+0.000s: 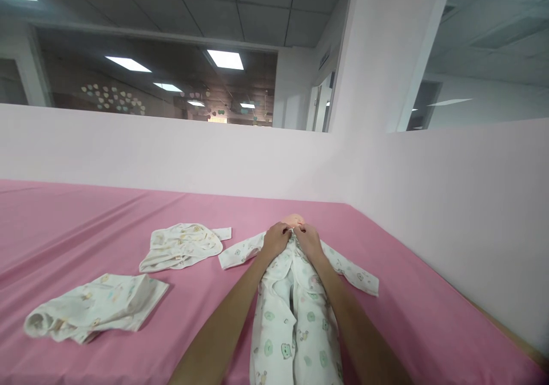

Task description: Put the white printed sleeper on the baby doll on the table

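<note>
A white baby romper [278, 322] with green animal prints lies face up, sleeves spread to both sides. A doll's head [294, 219] shows above its collar; whatever is inside the romper is hidden. At the left side of the neck, my left hand [277, 239] is closed, pinching the romper's collar. My right hand [309, 242] grips the other side of the collar, fingers bent close to the left ones. The front is parted below the chest. Any fastener between the fingertips is too small to make out.
Pink sheeting [193, 322] covers the surface. To the left lie a white baby top [182, 246] and a folded printed garment [100, 305]. A low white wall [171, 150] with windows stands behind, meeting another wall [472, 213] on the right.
</note>
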`<state>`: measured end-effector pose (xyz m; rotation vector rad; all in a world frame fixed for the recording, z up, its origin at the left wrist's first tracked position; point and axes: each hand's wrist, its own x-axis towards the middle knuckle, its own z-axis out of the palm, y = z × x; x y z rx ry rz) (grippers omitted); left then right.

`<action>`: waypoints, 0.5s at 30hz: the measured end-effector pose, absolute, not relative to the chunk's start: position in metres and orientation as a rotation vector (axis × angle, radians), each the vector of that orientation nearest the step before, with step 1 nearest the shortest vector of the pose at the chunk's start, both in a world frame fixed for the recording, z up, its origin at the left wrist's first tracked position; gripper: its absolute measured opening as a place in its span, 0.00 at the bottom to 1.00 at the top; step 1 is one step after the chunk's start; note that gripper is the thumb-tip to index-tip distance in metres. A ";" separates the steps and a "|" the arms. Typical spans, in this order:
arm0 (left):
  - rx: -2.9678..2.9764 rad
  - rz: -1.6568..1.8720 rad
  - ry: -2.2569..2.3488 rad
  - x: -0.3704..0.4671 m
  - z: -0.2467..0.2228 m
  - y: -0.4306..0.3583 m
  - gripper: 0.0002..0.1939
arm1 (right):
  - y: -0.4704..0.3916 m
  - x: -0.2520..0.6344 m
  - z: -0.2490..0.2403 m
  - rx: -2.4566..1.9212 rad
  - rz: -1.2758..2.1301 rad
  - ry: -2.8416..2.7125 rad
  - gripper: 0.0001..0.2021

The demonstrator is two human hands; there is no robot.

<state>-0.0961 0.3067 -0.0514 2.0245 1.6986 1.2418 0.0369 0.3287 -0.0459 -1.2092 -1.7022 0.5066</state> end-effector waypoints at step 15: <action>2.002 1.289 1.676 -0.095 -0.053 0.304 0.11 | 0.334 0.039 -0.054 -1.174 0.519 -1.706 0.11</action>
